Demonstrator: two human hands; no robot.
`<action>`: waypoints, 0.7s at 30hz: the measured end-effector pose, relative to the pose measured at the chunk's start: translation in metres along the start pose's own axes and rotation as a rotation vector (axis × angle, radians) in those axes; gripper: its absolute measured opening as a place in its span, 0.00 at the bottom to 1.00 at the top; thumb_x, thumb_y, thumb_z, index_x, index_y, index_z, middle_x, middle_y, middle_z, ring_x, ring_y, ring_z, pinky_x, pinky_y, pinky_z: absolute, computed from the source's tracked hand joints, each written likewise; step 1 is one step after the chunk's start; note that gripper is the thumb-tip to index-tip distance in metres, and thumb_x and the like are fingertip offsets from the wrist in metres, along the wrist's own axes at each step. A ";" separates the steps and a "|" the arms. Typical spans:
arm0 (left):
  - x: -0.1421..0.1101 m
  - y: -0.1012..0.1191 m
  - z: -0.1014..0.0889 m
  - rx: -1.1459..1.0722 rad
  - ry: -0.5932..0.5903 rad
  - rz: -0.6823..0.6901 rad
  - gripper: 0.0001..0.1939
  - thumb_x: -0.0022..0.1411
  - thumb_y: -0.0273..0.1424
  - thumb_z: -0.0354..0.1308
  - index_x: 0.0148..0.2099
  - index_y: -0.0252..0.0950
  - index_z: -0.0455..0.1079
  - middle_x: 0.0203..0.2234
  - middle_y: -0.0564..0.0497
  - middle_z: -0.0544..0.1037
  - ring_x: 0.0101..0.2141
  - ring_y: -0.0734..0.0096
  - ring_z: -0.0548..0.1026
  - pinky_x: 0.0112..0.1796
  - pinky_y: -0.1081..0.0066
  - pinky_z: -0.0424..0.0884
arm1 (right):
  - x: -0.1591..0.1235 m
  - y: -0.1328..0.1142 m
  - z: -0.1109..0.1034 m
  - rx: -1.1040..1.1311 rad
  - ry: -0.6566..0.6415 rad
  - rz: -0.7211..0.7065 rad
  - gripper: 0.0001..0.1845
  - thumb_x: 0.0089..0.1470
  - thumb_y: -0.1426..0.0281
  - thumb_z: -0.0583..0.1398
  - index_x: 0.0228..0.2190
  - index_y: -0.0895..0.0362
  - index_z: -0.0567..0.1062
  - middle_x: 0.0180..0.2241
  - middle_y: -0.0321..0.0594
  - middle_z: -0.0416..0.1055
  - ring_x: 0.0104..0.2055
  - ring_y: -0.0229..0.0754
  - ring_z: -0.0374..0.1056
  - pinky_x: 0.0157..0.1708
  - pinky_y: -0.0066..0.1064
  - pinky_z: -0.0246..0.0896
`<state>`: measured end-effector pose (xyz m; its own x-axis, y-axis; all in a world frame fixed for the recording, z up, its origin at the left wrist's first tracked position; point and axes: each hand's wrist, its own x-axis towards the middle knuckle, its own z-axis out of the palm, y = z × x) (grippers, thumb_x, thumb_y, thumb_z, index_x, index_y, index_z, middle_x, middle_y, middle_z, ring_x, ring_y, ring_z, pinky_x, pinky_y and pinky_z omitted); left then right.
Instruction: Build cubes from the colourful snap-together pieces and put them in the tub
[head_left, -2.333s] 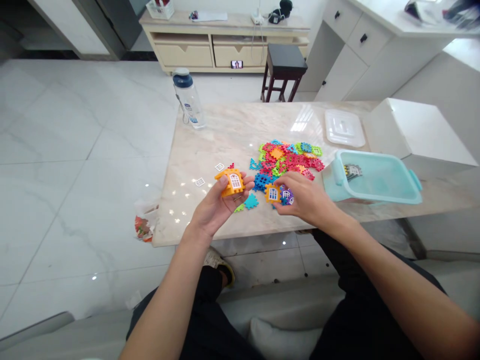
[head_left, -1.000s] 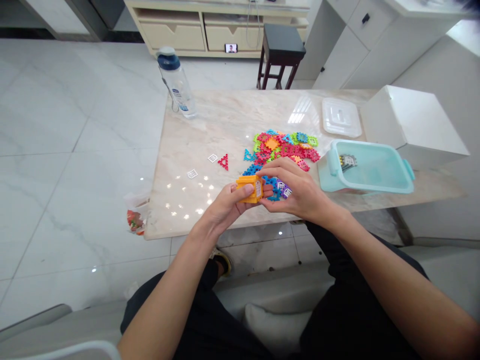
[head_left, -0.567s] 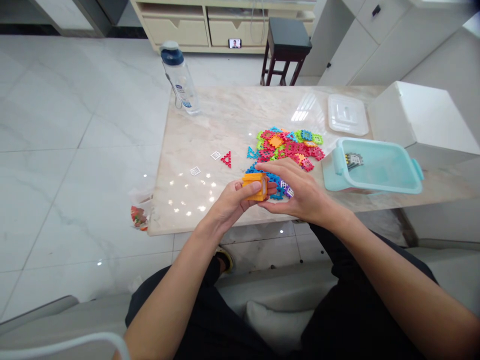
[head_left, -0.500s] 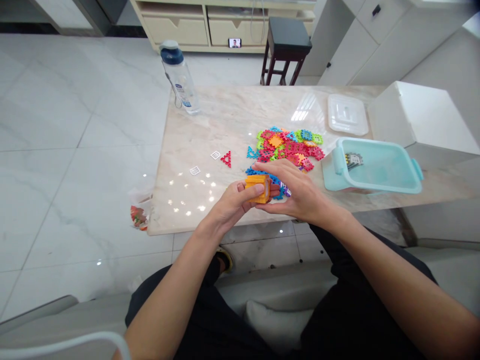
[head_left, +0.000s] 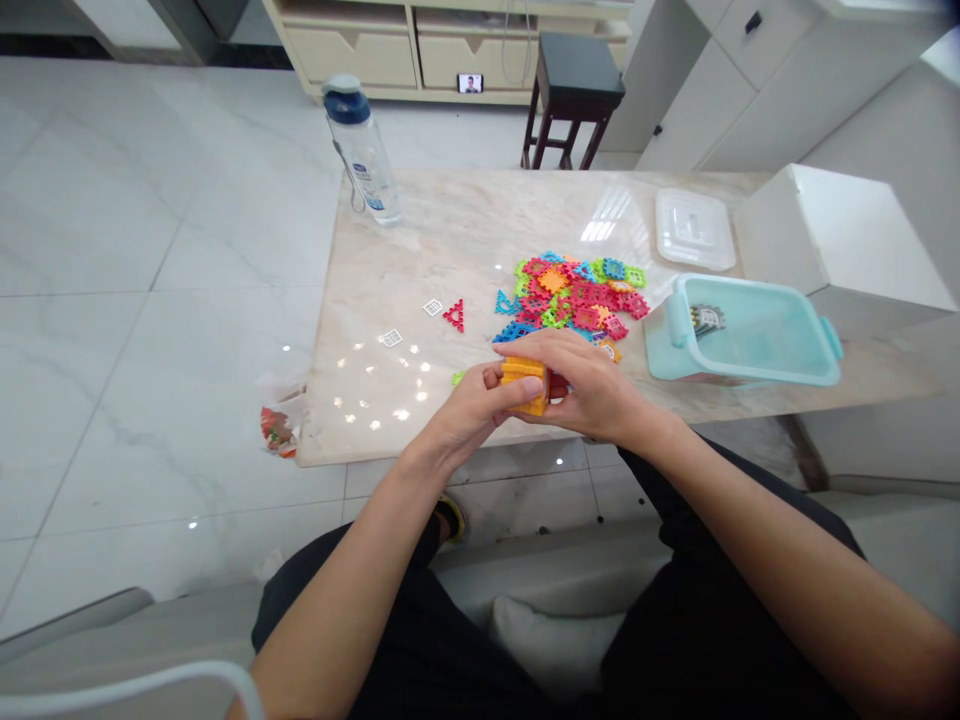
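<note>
A stack of orange interlocking building tiles [head_left: 523, 384] is held above the near edge of the table. My left hand [head_left: 469, 405] grips it, the thumb lying across the near side. From the right, my right hand [head_left: 589, 385] closes round the same stack, fingers over the top and thumb below. Its palm hides the stack's right face. Just beyond my hands lies a pile of coloured tiles [head_left: 581, 300]. To the left are a red triangle tile [head_left: 454, 315] and two white window inserts, a nearer one [head_left: 391, 338] and a farther one [head_left: 433, 307].
A turquoise tub [head_left: 765, 345] with a few grey pieces [head_left: 707, 319] stands at the right, beside a white box [head_left: 847, 235]. Behind it lies a clear lid [head_left: 695, 230]. A water bottle [head_left: 367, 160] stands at the table's [head_left: 465, 220] far left corner. Beyond is a dark stool [head_left: 577, 75].
My right hand has brought its single orange window tile over to the stack in my left hand. Its fingers have since closed in round the stack, which has shifted slightly right.
</note>
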<state>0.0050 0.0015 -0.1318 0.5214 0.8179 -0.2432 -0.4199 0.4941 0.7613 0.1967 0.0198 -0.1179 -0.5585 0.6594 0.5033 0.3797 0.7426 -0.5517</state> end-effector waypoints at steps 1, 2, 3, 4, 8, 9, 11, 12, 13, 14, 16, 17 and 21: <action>-0.001 0.000 0.000 -0.001 0.000 0.000 0.24 0.52 0.43 0.81 0.44 0.32 0.81 0.37 0.45 0.86 0.40 0.60 0.83 0.45 0.66 0.77 | 0.000 0.001 0.000 -0.004 -0.006 -0.006 0.29 0.62 0.65 0.71 0.63 0.48 0.76 0.54 0.44 0.82 0.57 0.53 0.78 0.59 0.46 0.73; -0.001 0.001 0.000 -0.001 0.000 0.000 0.24 0.52 0.43 0.81 0.44 0.32 0.81 0.37 0.45 0.86 0.40 0.60 0.83 0.45 0.66 0.77 | 0.000 0.001 0.000 -0.008 -0.012 -0.012 0.30 0.62 0.65 0.71 0.63 0.47 0.75 0.55 0.44 0.81 0.57 0.53 0.78 0.58 0.46 0.73; -0.002 0.002 0.001 -0.002 -0.001 -0.001 0.23 0.53 0.42 0.81 0.44 0.32 0.82 0.37 0.45 0.86 0.40 0.60 0.83 0.45 0.65 0.77 | 0.000 0.001 0.000 -0.013 -0.018 -0.016 0.30 0.62 0.65 0.71 0.64 0.47 0.75 0.55 0.44 0.81 0.57 0.53 0.78 0.58 0.46 0.73; -0.002 0.002 0.001 -0.003 -0.005 -0.002 0.23 0.53 0.42 0.80 0.44 0.32 0.82 0.37 0.45 0.86 0.40 0.60 0.83 0.45 0.65 0.77 | 0.000 0.001 -0.001 -0.017 -0.022 -0.018 0.30 0.62 0.65 0.71 0.64 0.47 0.75 0.55 0.44 0.82 0.57 0.53 0.78 0.58 0.46 0.73; -0.003 0.003 0.001 -0.012 -0.020 0.006 0.21 0.54 0.39 0.80 0.44 0.32 0.82 0.36 0.46 0.85 0.40 0.62 0.82 0.45 0.67 0.76 | 0.001 -0.001 -0.002 -0.024 -0.018 -0.016 0.29 0.62 0.65 0.71 0.63 0.48 0.76 0.53 0.44 0.82 0.55 0.52 0.79 0.56 0.45 0.74; -0.003 0.003 0.001 -0.013 -0.026 0.010 0.20 0.54 0.39 0.80 0.43 0.32 0.82 0.35 0.47 0.85 0.40 0.63 0.82 0.45 0.67 0.75 | 0.001 -0.001 -0.002 -0.024 -0.019 -0.015 0.28 0.62 0.65 0.71 0.62 0.48 0.76 0.53 0.44 0.82 0.55 0.52 0.79 0.56 0.45 0.74; -0.003 0.003 0.001 -0.009 -0.038 0.021 0.20 0.54 0.39 0.80 0.43 0.32 0.82 0.35 0.48 0.84 0.39 0.64 0.81 0.45 0.67 0.75 | 0.002 -0.001 -0.002 -0.028 -0.020 -0.017 0.28 0.63 0.65 0.70 0.62 0.48 0.76 0.53 0.44 0.83 0.55 0.52 0.79 0.55 0.45 0.74; -0.003 0.003 0.001 -0.004 -0.038 0.027 0.20 0.53 0.39 0.80 0.42 0.32 0.82 0.35 0.48 0.83 0.39 0.65 0.80 0.45 0.68 0.74 | 0.002 -0.001 -0.002 -0.032 -0.018 -0.019 0.28 0.63 0.65 0.70 0.62 0.49 0.76 0.53 0.44 0.83 0.55 0.52 0.80 0.55 0.45 0.74; -0.003 0.003 0.001 0.002 -0.031 0.034 0.20 0.53 0.40 0.81 0.42 0.32 0.81 0.35 0.49 0.83 0.38 0.66 0.80 0.45 0.69 0.74 | 0.002 -0.001 -0.002 -0.038 -0.014 -0.021 0.27 0.63 0.65 0.70 0.62 0.49 0.76 0.53 0.44 0.83 0.55 0.52 0.80 0.55 0.45 0.75; -0.003 0.003 0.001 0.004 -0.019 0.041 0.21 0.53 0.40 0.81 0.42 0.33 0.81 0.35 0.49 0.82 0.38 0.67 0.79 0.44 0.69 0.73 | 0.002 0.000 -0.003 -0.046 -0.011 -0.024 0.27 0.63 0.65 0.70 0.62 0.49 0.76 0.53 0.44 0.83 0.55 0.52 0.80 0.55 0.45 0.75; -0.002 0.001 0.001 -0.007 0.013 0.062 0.22 0.52 0.42 0.81 0.42 0.33 0.80 0.35 0.49 0.81 0.38 0.68 0.78 0.43 0.70 0.73 | 0.003 0.000 -0.004 -0.060 -0.011 -0.035 0.26 0.64 0.65 0.69 0.62 0.49 0.77 0.53 0.44 0.83 0.56 0.52 0.80 0.56 0.45 0.75; -0.001 -0.001 0.002 -0.018 0.028 0.075 0.23 0.53 0.43 0.81 0.42 0.33 0.80 0.35 0.50 0.81 0.37 0.68 0.77 0.43 0.70 0.72 | 0.003 0.000 -0.004 -0.063 -0.019 -0.043 0.25 0.64 0.66 0.69 0.61 0.49 0.77 0.54 0.44 0.83 0.56 0.52 0.79 0.56 0.45 0.75; 0.002 -0.008 0.005 -0.061 0.068 0.126 0.23 0.56 0.47 0.78 0.39 0.32 0.80 0.31 0.50 0.79 0.34 0.69 0.76 0.39 0.70 0.72 | 0.006 -0.001 -0.004 -0.053 -0.034 -0.066 0.23 0.65 0.67 0.69 0.60 0.49 0.78 0.55 0.44 0.82 0.57 0.52 0.79 0.58 0.46 0.75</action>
<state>0.0130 -0.0019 -0.1359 0.4111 0.8916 -0.1901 -0.5242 0.4018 0.7509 0.1960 0.0233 -0.1117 -0.6078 0.6054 0.5139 0.3793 0.7899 -0.4819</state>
